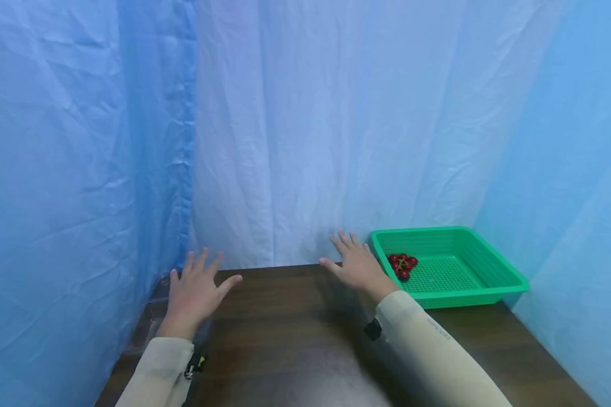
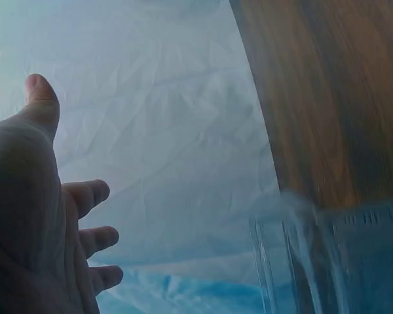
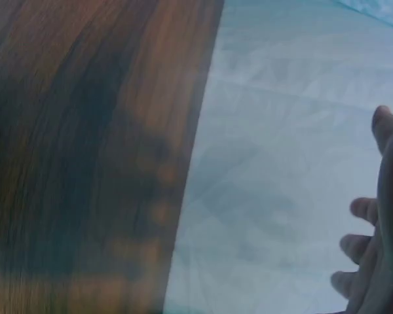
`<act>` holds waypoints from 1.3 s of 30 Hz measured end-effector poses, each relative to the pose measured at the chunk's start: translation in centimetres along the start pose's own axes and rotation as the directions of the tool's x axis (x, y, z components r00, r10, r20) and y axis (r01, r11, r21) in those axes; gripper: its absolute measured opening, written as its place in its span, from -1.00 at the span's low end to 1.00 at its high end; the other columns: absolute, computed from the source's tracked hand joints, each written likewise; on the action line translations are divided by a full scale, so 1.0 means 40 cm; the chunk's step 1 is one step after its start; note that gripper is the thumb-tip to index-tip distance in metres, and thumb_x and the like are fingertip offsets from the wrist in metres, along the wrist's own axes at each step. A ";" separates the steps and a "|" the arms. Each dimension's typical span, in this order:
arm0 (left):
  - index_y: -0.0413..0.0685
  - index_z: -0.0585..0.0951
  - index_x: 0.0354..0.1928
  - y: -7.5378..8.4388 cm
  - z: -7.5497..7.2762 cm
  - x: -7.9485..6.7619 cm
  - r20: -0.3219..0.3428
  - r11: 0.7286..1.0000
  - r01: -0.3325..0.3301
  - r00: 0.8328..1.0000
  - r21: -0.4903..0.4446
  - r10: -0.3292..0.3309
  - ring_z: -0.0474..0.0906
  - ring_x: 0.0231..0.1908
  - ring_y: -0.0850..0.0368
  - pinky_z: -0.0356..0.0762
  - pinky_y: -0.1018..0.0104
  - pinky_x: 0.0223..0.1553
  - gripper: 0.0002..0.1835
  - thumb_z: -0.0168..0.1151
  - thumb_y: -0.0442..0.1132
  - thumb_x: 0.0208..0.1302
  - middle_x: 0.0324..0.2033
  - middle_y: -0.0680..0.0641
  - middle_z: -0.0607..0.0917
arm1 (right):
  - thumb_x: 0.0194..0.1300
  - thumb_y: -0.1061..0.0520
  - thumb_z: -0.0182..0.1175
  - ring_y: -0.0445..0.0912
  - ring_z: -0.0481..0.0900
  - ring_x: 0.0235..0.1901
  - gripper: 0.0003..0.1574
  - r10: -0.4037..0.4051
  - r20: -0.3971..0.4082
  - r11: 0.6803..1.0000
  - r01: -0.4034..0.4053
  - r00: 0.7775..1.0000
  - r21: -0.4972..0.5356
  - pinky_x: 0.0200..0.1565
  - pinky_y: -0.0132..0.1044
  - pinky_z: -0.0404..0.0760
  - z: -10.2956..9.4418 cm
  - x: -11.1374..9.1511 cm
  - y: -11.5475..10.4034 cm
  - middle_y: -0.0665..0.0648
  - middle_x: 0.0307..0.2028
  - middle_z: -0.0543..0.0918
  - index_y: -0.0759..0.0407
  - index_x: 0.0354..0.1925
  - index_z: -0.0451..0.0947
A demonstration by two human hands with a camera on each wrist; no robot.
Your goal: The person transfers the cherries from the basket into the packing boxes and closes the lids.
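My left hand is raised above the left side of the dark wooden table, fingers spread and holding nothing. Below and beside it lies a clear plastic container, partly hidden by the hand and arm in the head view. With fingers spread, my right hand hovers over the table just left of a green plastic basket, apparently without gripping anything. Inside the basket, at its left end, sits a small cluster of dark red cherries with greenish stems.
The brown table ends at the back against a pale curtain. Blue curtains close off the left and right sides. The basket's raised rim stands near the table's back right corner.
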State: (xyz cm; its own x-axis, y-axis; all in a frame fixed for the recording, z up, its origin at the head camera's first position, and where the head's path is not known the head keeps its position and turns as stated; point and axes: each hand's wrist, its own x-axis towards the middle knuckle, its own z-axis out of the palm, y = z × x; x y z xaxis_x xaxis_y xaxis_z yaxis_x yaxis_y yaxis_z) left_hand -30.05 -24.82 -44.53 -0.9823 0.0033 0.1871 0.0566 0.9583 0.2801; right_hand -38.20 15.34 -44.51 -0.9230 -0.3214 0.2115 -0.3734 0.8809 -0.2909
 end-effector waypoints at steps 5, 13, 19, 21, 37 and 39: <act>0.08 0.18 0.84 -0.049 0.004 -0.009 -0.012 1.000 0.012 1.000 -0.011 -0.012 -0.14 0.74 -0.68 -0.06 -0.82 0.59 0.17 -0.21 0.75 0.52 0.77 -0.49 0.06 | 0.67 -0.58 0.05 0.39 -0.03 0.83 0.15 0.027 0.004 0.999 -0.027 1.000 -0.022 0.72 0.60 0.01 -0.024 -0.015 0.044 0.26 0.84 0.09 -0.03 0.86 0.09; -0.12 0.17 0.82 -0.173 -0.006 -0.025 0.096 0.995 0.095 0.991 -0.015 -0.093 -0.17 0.65 -0.80 0.06 -0.85 0.49 0.28 -0.16 0.78 0.48 0.71 -0.66 -0.06 | 0.67 -0.54 0.12 0.47 0.09 0.78 0.16 0.110 0.021 0.994 -0.110 0.994 -0.016 0.69 0.57 0.18 -0.051 -0.054 0.132 0.32 0.80 0.20 0.05 0.84 0.12; -0.19 0.14 0.81 -0.279 -0.014 -0.052 0.220 0.987 0.163 0.963 -0.007 -0.158 -0.31 0.62 -0.85 0.02 -0.90 0.45 0.36 0.02 0.78 0.41 0.69 -0.70 -0.23 | 0.69 -0.51 0.14 0.43 0.28 0.71 0.17 0.210 0.109 0.974 -0.218 0.972 0.066 0.61 0.51 0.39 -0.068 -0.092 0.177 0.37 0.75 0.30 0.10 0.85 0.08; -0.22 0.12 0.81 -0.299 -0.017 -0.063 0.264 0.984 0.178 0.950 -0.023 -0.165 -0.28 0.60 -0.89 0.08 -0.91 0.43 0.38 0.06 0.77 0.39 0.68 -0.73 -0.22 | 0.68 -0.52 0.13 0.43 0.39 0.65 0.19 0.238 0.136 0.964 -0.251 0.962 0.090 0.55 0.52 0.48 -0.075 -0.103 0.191 0.40 0.71 0.37 0.11 0.85 0.06; -0.41 0.16 0.74 -0.325 -0.049 -0.118 0.397 0.986 0.156 0.909 -0.051 -0.123 -0.10 0.49 -1.00 0.19 -0.89 0.41 0.43 0.54 0.54 0.25 0.55 -0.91 -0.06 | 0.81 -0.35 0.03 0.41 0.41 0.65 -0.05 0.266 0.212 0.925 -0.311 0.940 0.220 0.52 0.53 0.49 -0.062 -0.158 0.225 0.36 0.71 0.38 -0.07 0.87 0.04; -0.45 0.17 0.72 -0.327 -0.048 -0.119 0.395 0.987 0.156 0.910 -0.039 -0.128 -0.08 0.50 -1.00 0.22 -0.86 0.41 0.43 0.56 0.52 0.25 0.55 -0.91 -0.03 | 0.84 -0.32 -0.04 0.41 0.34 0.69 -0.09 0.260 0.213 0.924 -0.307 0.942 0.230 0.57 0.54 0.43 -0.064 -0.159 0.217 0.35 0.75 0.32 -0.08 0.87 0.02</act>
State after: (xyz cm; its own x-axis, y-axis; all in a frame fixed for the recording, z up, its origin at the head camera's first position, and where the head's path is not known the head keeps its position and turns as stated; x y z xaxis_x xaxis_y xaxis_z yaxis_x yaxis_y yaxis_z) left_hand -25.79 -37.92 -47.28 -0.9715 -0.0069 -0.2371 -0.0901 0.9354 0.3420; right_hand -35.33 25.94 -45.99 -0.9861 -0.1480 -0.0752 -0.0831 0.8323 -0.5480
